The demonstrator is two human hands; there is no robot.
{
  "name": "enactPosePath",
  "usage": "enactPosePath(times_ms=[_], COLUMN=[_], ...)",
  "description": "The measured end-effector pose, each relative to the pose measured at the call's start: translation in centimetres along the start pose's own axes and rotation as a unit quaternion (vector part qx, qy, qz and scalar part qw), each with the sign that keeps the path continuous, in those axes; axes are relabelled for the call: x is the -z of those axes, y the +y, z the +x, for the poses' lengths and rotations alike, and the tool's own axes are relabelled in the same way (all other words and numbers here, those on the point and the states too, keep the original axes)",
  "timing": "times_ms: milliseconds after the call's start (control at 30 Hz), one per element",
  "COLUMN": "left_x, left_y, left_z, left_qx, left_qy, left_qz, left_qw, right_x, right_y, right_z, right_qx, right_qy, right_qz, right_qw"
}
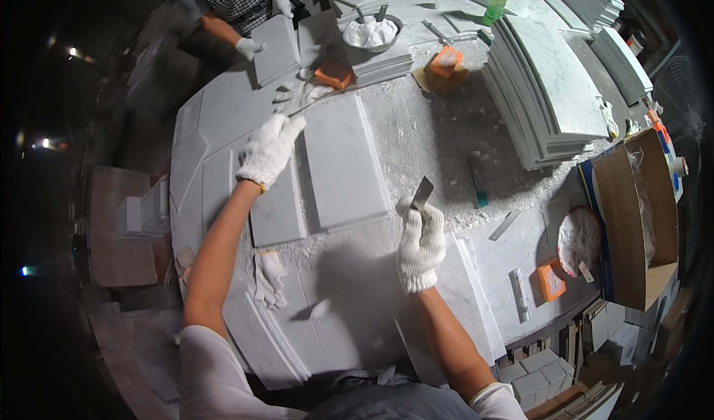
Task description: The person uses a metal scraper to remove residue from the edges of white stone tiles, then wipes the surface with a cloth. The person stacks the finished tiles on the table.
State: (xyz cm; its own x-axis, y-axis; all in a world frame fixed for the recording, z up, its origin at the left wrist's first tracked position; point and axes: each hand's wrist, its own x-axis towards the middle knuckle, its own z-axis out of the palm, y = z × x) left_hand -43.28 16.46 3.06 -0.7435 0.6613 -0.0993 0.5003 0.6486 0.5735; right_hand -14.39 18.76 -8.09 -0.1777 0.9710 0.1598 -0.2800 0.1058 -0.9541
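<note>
My left hand (269,151), in a white knit glove, is closed by the upper left corner of a pale grey-veined marble tile (346,163). A thin dark strip sticks out past its fingertips; what it belongs to, I cannot make out. Beneath that hand lies another marble tile (277,215). My right hand (422,253), gloved as well, grips a putty knife (422,193) with its dark blade pointing up, just off the first tile's lower right corner. An empty white glove (270,280) lies left of the right hand, near a small whitish piece (320,309).
Tall tile stacks (550,78) stand at the right, with a cardboard box (628,223) nearer. A bowl of white paste (372,33) and an orange box (335,74) sit at the back. Across the table, a co-worker's gloved hand (249,47) touches a tile. A teal-handled brush (477,182) lies amid debris.
</note>
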Motion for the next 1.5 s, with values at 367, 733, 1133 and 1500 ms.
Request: enactPosePath(times_ms=[367, 733, 1133, 1500], left_x=[-9.7, -17.3, -24.5, -17.1], left_y=[7.6, 5.4, 11.7, 6.5], left_z=[-32.2, -24.3, -45.2, -30.5], left_qx=[-0.392, -0.466, -0.598, -0.362], left_qy=[-0.041, -0.076, -0.421, -0.152], left_qz=[0.020, 0.358, 0.101, 0.396], left_qw=[0.919, 0.806, 0.674, 0.830], right_x=[1.8, 35.6, 36.9, 35.0], right_y=[-1.5, -10.9, -10.9, -11.3], right_z=[1.7, -5.0, -13.5, -11.6], right_qx=[-0.104, -0.181, -0.247, -0.228], right_qy=[-0.060, 0.155, 0.236, 0.164], right_qz=[0.017, 0.012, 0.074, 0.076], right_qw=[0.993, 0.971, 0.937, 0.957])
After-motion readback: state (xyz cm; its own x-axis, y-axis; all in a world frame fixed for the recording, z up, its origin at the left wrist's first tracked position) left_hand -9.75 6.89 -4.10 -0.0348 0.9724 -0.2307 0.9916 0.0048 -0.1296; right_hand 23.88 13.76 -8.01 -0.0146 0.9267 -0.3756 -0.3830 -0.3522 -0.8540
